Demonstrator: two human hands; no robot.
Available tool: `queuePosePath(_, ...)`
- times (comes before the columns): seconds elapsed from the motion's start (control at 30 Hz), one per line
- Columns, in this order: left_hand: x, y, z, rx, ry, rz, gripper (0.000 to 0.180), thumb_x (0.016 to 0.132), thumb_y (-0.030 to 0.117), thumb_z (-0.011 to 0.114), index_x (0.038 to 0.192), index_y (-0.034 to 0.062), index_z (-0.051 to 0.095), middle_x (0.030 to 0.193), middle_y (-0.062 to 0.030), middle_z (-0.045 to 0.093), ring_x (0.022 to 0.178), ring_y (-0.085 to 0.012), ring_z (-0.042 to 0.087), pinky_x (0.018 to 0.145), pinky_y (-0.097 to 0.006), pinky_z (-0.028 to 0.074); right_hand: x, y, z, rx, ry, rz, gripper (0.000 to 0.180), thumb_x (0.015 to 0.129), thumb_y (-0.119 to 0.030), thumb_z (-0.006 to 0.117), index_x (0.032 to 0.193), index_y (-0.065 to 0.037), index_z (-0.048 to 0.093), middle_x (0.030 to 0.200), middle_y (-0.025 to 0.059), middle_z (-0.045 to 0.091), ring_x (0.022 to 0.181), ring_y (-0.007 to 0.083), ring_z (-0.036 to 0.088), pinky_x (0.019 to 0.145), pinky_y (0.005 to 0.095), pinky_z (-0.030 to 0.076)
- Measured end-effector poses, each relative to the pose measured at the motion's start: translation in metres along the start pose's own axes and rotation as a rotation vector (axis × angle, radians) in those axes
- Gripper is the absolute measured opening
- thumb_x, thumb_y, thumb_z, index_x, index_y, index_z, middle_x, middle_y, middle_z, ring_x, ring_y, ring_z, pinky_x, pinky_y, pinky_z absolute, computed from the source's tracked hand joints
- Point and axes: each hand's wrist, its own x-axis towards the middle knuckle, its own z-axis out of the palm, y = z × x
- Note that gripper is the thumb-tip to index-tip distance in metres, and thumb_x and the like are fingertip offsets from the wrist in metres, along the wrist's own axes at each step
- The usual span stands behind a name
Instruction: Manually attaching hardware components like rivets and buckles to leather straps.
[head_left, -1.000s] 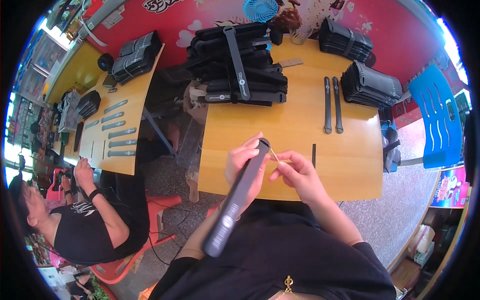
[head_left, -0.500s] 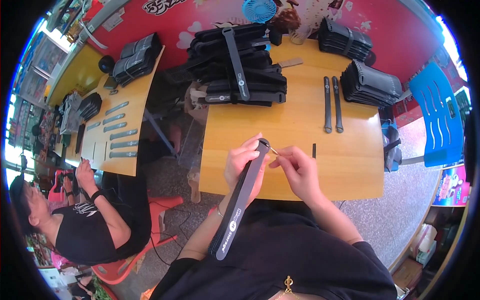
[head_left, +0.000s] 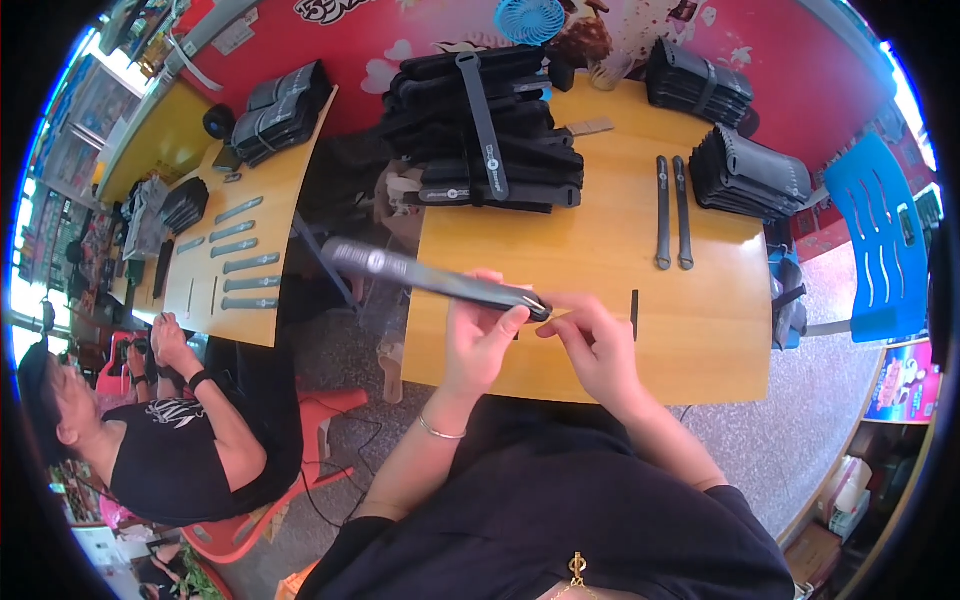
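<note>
Over the table's front half, my left hand is closed around a long grey strap with a rounded end and pale printing. Its far end swings out to the left, smeared by motion. The other end points toward my right hand, whose thumb and forefinger are pinched together beside it. Whatever small thing those fingers hold is too small to make out. Two more grey straps lie side by side on the table, and a short thin black strip lies just right of my right hand.
A tall heap of black straps fills the table's back left. Banded stacks of grey pieces stand at the back right, near a blue chair. A blue fan sits behind. At left, a person works at another table.
The grey strap has swung from pointing down toward me to pointing left. My left hand has turned with it. My right hand remains pinched close to its end.
</note>
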Motion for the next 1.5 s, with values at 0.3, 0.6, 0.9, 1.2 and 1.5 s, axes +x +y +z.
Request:
queuePosePath(0.3, -0.001, -0.011, 0.023, -0.031, 0.181, 0.07, 0.038, 0.081, -0.002, 0.066, 0.109, 0.0023, 0.041, 0.101, -0.0105, 0.058, 0.094, -0.017, 0.06, 0.08, -0.031, 0.055, 0.001, 0.003, 0.009, 0.04, 0.026, 0.089, 0.026, 0.085, 0.003, 0.057, 0.109, -0.006, 0.06, 0.075, 0.0086, 0.069, 0.064, 0.0127, 0.065, 0.058, 0.0234, 0.048)
queuePosePath(0.6, 0.006, -0.002, -0.002, 0.26, -0.032, 0.036, 0.039, 0.077, -0.004, 0.07, 0.106, 0.002, 0.046, 0.1, -0.008, 0.058, 0.095, -0.0132, 0.059, 0.084, -0.028, 0.051, 0.005, 0.011, -0.007, 0.148, -0.107, 0.127, 0.018, 0.088, 0.004, 0.052, 0.104, 0.0, 0.061, 0.073, 0.0063, 0.064, 0.068, 0.0111, 0.063, 0.062, 0.0234, 0.046)
queuePosePath(0.9, 0.01, 0.0, 0.01, 0.087, -0.101, -0.073, 0.034, 0.078, -0.004, 0.069, 0.102, 0.0021, 0.046, 0.094, -0.0062, 0.057, 0.091, -0.0119, 0.059, 0.083, -0.026, 0.05, 0.001, 0.008, -0.003, 0.109, -0.032, 0.137, 0.013, 0.089, 0.001, 0.052, 0.099, 0.001, 0.06, 0.073, 0.0055, 0.064, 0.068, 0.0103, 0.063, 0.061, 0.0211, 0.044)
queuePosePath(1.2, 0.007, -0.003, 0.019, 0.11, -0.068, -0.079, 0.029, 0.08, -0.005, 0.066, 0.091, 0.0051, 0.042, 0.086, -0.0013, 0.052, 0.081, -0.0089, 0.058, 0.072, -0.024, 0.051, 0.002, 0.025, 0.001, 0.21, 0.111, 0.046, 0.015, 0.086, 0.006, 0.054, 0.097, 0.0, 0.063, 0.069, 0.0081, 0.064, 0.066, 0.012, 0.064, 0.058, 0.0235, 0.048)
queuePosePath(1.5, -0.012, -0.001, -0.003, 0.405, -0.321, -0.126, 0.027, 0.075, -0.004, 0.07, 0.083, 0.0077, 0.047, 0.082, 0.002, 0.048, 0.071, -0.0035, 0.047, 0.064, -0.018, 0.042, 0.032, 0.002, -0.036, -0.164, 0.177, 0.032, 0.015, 0.085, 0.007, 0.054, 0.093, 0.0, 0.065, 0.072, 0.0088, 0.065, 0.067, 0.0126, 0.065, 0.059, 0.0225, 0.048)
